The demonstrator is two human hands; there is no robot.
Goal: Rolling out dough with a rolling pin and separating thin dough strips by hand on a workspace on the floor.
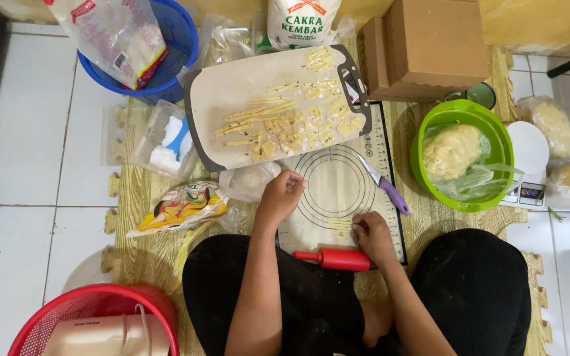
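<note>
I sit on the floor over a pastry mat [338, 184] printed with circles. My left hand [281, 195] rests curled at the mat's left edge, fingers closed, nothing seen in it. My right hand [372, 235] presses its fingertips on a small bunch of pale dough strips [342, 226] at the mat's near edge. A red rolling pin [335, 259] lies just below both hands. A purple-handled knife [384, 184] lies on the mat's right side. Beyond the mat, a white cutting board [232, 89] carries several cut dough pieces [291, 118].
A green bowl [489, 125] with bagged dough stands right, by a small scale [529, 192] and more dough bags [554, 125]. A blue bucket [179, 39], a flour bag [301, 20], a cardboard box [430, 46], a red basket [94, 306] and a snack wrapper [179, 207] surround the mat.
</note>
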